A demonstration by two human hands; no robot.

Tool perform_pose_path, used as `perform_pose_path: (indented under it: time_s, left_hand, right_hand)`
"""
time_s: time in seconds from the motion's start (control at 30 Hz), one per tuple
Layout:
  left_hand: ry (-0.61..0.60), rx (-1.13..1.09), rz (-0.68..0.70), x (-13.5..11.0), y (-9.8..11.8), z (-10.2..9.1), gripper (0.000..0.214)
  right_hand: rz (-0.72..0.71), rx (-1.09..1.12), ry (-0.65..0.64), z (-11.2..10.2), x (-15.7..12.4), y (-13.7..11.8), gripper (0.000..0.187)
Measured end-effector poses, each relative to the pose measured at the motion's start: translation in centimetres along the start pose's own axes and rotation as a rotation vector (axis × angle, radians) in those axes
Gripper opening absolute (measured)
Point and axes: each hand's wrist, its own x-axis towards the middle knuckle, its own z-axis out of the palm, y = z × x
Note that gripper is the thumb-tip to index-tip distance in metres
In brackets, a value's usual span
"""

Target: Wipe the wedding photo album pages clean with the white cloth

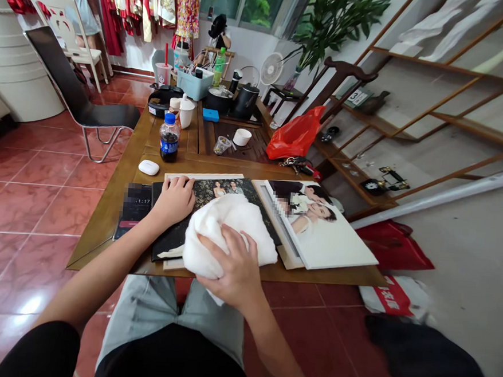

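A white cloth lies bunched over the lower part of a dark photo panel that shows a couple. Gripping the cloth from its near side is my right hand, with the fingers pressed into the folds. My left hand rests flat on the panel's left side, fingers stretched out and holding nothing. To the right, a lighter photo panel of another couple lies on a pale board. A phone lies under my left forearm, partly hidden.
The wooden table also bears a white earbud case, a cola bottle, a red plastic bag, keys and a white cup. A black chair stands left; wooden shelves line the right wall.
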Motion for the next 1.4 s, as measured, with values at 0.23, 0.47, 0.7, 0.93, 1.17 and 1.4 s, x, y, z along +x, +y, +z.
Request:
perform_pose_path:
  time_s: [0.23,0.47,0.7,0.93,1.17,1.4]
  left_hand:
    - [0.002,0.005,0.002,0.0,0.0,0.1,0.048]
    - [0.009,0.002,0.009,0.0,-0.1,0.3,0.047]
    - [0.012,0.015,0.011,0.0,-0.1,0.4,0.047]
    - [0.001,0.017,0.010,0.0,-0.1,0.4,0.047]
    - [0.007,0.013,0.005,-0.1,0.1,0.3,0.045]
    - [0.008,0.018,0.005,-0.2,0.0,0.5,0.046]
  right_hand:
    - [0.142,-0.138,0.042,-1.5,-1.4,4.2,0.054]
    - [0.232,-0.191,0.054,-1.9,-1.7,6.5,0.052]
    - [0.268,-0.233,-0.042,-1.9,0.9,7.1,0.056]
    - [0.268,-0.186,-0.106,-1.2,5.1,8.5,0.060]
    - [0.290,-0.164,-0.177,-0.1,8.7,9.8,0.067]
    - [0.320,-0.159,-0.247,0.2,11.0,10.1,0.073]
